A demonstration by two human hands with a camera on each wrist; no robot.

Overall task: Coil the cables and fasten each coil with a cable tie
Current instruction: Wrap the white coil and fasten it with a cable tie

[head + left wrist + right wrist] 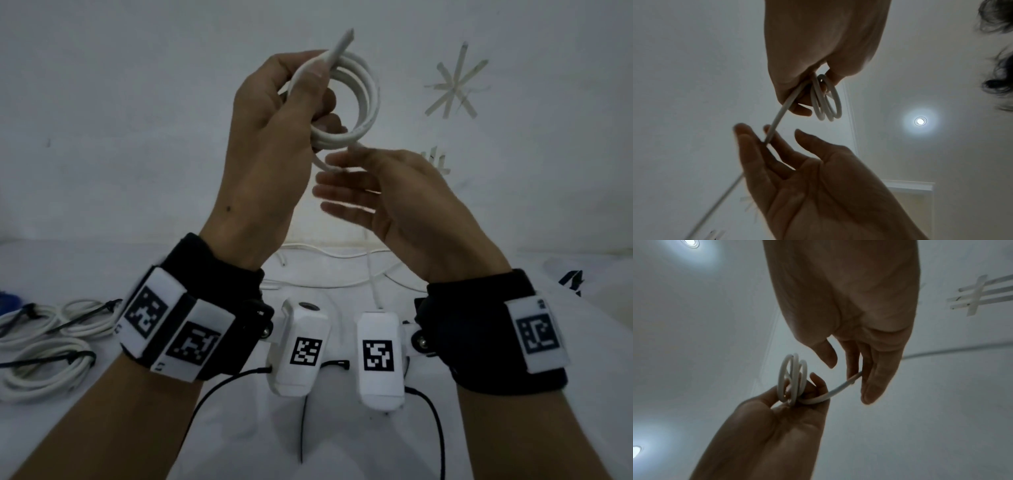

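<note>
I hold my two hands up in front of me, above the white surface (325,445). My left hand (270,137) has its fingers and thumb curled round a white cable (366,99) that is wound into a few round loops. One end of the cable pokes up past my thumb. The other part of it runs down from the loops to my right hand (394,202), which is just below my left hand. My right hand is open, with the fingers nearly straight and the palm turned toward my left hand. The cable slips between two fingers (754,146) of that hand and then hangs down to the surface, where more white cable lies loose.

On the surface, off to my left, lie other white cable coils (44,342). Thin black cable ties (82,317) go round them. On the white wall behind my hands there are strips of tape (452,85) stuck in a star shape.
</note>
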